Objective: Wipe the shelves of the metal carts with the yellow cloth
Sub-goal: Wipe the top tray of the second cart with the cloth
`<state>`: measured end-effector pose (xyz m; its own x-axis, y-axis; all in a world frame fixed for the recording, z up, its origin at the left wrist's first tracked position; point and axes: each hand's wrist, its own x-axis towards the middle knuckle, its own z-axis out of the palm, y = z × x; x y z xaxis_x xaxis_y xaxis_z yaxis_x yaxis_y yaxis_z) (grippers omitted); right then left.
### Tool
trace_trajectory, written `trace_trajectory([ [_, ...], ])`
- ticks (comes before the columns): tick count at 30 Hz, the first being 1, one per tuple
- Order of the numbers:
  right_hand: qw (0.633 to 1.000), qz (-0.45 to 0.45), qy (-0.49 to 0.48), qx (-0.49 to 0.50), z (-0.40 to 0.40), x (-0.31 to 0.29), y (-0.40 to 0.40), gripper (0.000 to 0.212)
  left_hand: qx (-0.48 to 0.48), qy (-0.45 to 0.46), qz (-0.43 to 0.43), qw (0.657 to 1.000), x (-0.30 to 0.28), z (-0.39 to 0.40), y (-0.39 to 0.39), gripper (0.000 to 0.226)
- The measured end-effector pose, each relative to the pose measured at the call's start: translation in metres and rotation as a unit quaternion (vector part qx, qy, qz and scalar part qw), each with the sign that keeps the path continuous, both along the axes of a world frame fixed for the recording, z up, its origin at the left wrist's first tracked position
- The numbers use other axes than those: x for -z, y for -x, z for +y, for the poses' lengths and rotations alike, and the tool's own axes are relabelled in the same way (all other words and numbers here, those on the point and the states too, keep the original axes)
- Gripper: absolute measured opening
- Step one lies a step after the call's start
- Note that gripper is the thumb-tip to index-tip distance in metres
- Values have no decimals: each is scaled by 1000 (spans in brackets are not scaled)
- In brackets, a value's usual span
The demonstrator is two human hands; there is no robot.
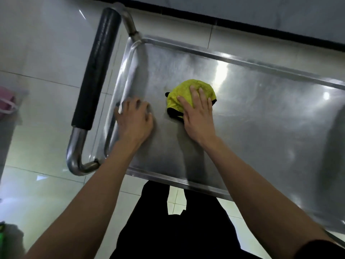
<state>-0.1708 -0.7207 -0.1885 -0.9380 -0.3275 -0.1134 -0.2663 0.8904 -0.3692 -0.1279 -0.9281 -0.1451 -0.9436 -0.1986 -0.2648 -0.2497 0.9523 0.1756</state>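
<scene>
The right hand (198, 113) presses flat on the bunched yellow cloth (188, 96), mid-shelf of the shiny steel cart (261, 118). The left hand (134, 118), fingers bent, braces near its black-padded handle (97, 66) (holding nothing). The cart may roll if pushed hard.

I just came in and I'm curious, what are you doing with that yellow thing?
A person is wiping the top shelf of a metal cart. Their right hand presses flat on a bunched yellow cloth near the shelf's left end. Their left hand rests on the bare shelf beside the inner rail, close to the cart's black-padded handle.
</scene>
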Motion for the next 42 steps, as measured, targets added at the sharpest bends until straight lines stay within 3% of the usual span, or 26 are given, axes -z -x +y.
trace_trajectory([
  [11,995,-22,-13,-99,-147,-7,53,57,-63,-43,41,996,12,-49,-21,44],
  [18,993,-18,-5,-118,-154,-5,59,53,-49,-46,35,997,16,-59,-24,45],
  [26,998,-21,19,-54,-65,0,16,53,15,15,24,999,9,-22,-26,37],
  [37,997,-19,-2,70,149,2,-58,49,80,-31,29,996,2,138,-30,30],
  [42,996,-6,-1,87,179,2,-89,49,90,-23,10,996,-1,170,-43,32],
])
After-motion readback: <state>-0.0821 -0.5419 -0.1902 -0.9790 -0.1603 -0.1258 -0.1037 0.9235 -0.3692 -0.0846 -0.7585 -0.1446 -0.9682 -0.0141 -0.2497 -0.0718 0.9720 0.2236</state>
